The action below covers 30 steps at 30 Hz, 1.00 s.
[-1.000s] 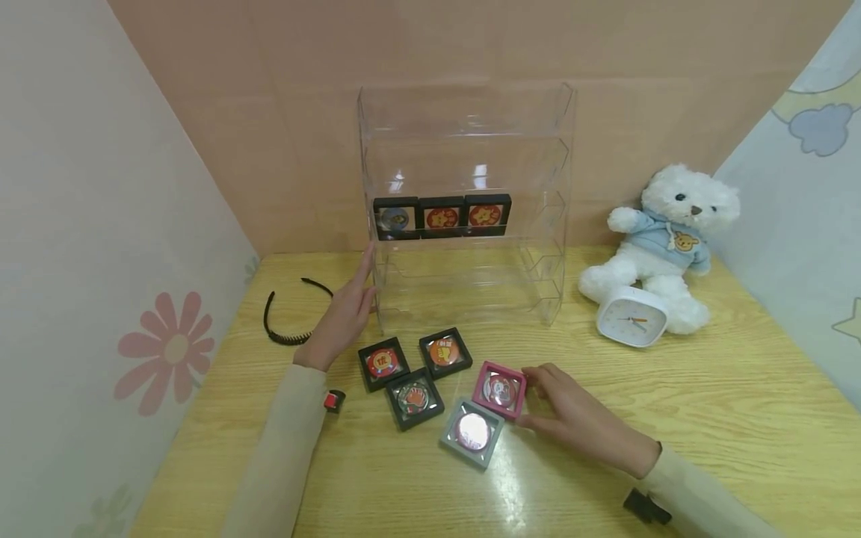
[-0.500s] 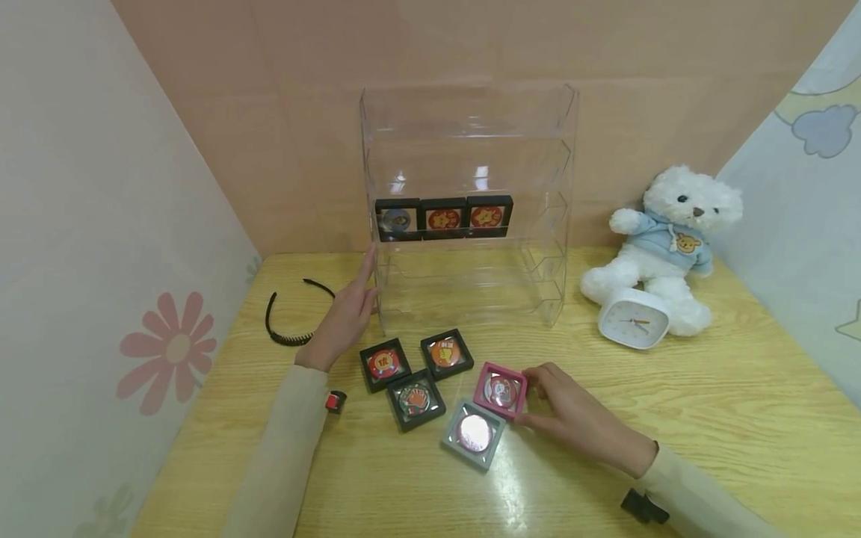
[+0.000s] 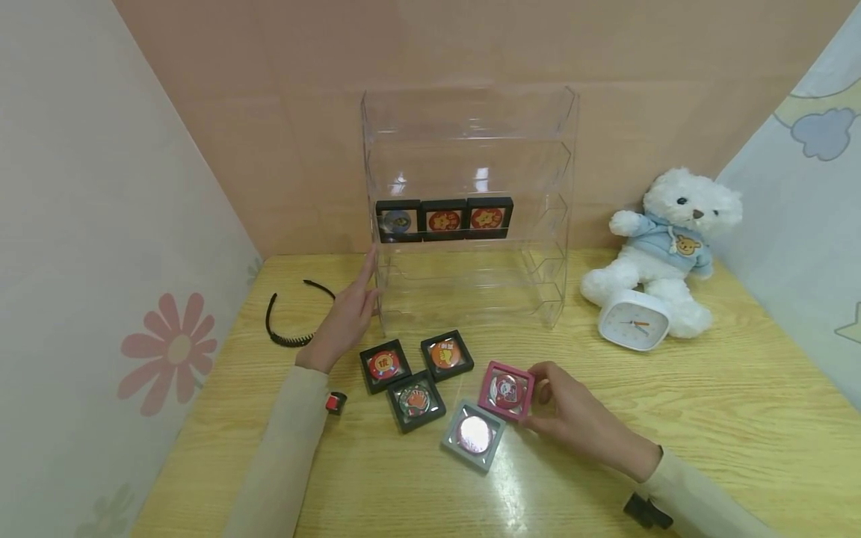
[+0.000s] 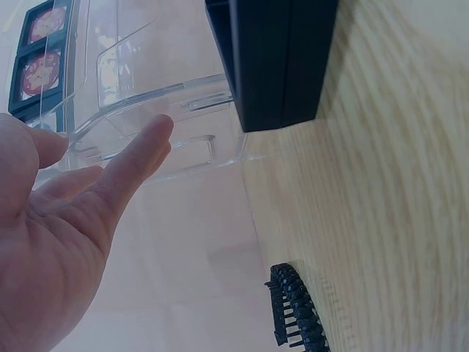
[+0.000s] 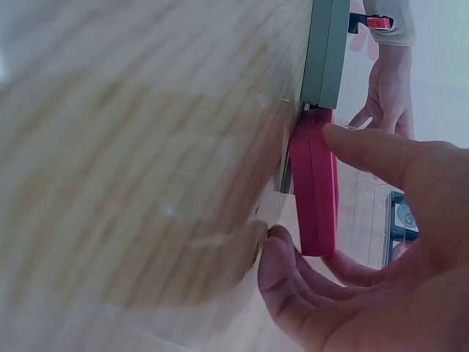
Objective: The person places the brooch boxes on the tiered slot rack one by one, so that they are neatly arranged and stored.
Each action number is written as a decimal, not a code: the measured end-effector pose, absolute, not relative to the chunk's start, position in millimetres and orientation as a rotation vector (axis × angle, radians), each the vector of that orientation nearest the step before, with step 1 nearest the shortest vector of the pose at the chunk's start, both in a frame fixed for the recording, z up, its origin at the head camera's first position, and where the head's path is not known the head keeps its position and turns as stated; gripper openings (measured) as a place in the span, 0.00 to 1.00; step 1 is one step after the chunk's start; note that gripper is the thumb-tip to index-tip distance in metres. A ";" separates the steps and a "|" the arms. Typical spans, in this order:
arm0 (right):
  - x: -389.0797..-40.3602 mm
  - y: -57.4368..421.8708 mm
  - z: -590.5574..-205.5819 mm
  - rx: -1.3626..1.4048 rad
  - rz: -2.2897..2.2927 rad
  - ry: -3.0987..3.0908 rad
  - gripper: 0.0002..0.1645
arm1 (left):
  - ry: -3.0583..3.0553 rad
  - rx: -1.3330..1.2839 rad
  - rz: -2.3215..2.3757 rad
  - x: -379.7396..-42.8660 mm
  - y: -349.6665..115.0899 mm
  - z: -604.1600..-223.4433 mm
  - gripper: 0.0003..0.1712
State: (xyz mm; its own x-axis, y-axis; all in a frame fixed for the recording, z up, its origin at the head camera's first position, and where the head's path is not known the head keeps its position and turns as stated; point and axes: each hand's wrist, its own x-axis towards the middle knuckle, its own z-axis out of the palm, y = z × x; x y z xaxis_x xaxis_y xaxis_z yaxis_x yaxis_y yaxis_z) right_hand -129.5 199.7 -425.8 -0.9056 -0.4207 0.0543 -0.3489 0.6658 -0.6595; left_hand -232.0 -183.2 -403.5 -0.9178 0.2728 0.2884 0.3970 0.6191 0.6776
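Note:
My right hand (image 3: 578, 417) pinches a small pink square display frame (image 3: 507, 391) with a round badge inside, thumb and fingers at its edges. In the right wrist view the pink frame (image 5: 315, 191) appears edge-on, tilted up from the wood at its finger end. A grey display frame (image 3: 474, 435) lies close beside it. My left hand (image 3: 343, 317) has its fingers extended against the left side of a clear tiered rack (image 3: 468, 136). Three black badge frames (image 3: 444, 220) stand in a row on a middle tier. Three more black frames (image 3: 415, 400) lie flat before the rack.
A black toothed headband (image 3: 291, 341) lies left of the rack, partly behind my left hand. To the right sits a white teddy bear (image 3: 673, 232) in a blue hoodie, with a white clock (image 3: 634, 321) against its legs. Walls rise at the back and both sides.
The pink frame has shifted slightly right, away from the grey one, and tilted with my right hand. My left hand stays at the rack's side.

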 end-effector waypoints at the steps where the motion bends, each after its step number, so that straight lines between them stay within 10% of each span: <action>1: -129.6 199.6 -425.5 -0.637 -1.078 2.768 0.39 | -2.684 -0.558 -1.181 -231.9 -183.2 -403.6 0.43; 19: -128.7 203.0 -421.1 -0.669 -1.118 2.782 0.37 | -2.684 -0.568 -1.195 -232.0 -183.2 -403.0 0.42; 30: -128.3 203.7 -419.0 -0.694 -1.191 2.833 0.16 | -2.680 -0.563 -1.173 -231.5 -183.3 -403.2 0.42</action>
State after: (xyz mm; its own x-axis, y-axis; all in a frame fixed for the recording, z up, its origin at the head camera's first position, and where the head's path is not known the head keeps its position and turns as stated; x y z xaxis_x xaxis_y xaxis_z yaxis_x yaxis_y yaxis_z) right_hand -128.3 203.7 -419.0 -0.9028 -0.3929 0.1747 -0.3998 0.6172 -0.6777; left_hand -231.5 -183.3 -403.2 -0.9159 0.2739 0.2935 0.4014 0.6209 0.6733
